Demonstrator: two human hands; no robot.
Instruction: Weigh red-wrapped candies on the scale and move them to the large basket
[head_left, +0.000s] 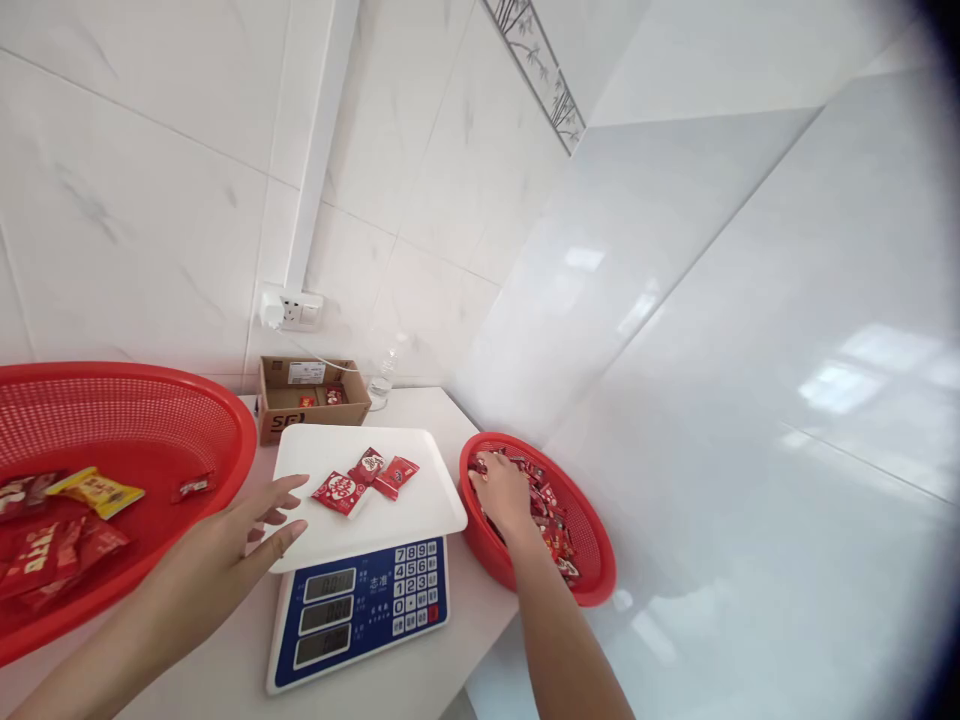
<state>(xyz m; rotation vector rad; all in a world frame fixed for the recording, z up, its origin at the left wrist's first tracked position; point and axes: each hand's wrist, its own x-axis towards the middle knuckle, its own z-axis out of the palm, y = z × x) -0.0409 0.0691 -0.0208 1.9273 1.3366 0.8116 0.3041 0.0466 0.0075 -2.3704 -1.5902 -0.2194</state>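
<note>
Three packets point(365, 479) lie on the scale tray point(420, 510); your left hand point(240, 535) hovers open and empty, your right hand point(501, 492) digs into the small basket point(592, 570), grip unclear.

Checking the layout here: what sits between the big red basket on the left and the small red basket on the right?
In the head view, a scale whose white tray holds three red packets.

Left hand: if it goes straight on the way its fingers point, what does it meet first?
Probably the red packets on the white scale tray; the left hand already reaches over the tray's near edge. Height is unclear.
</note>
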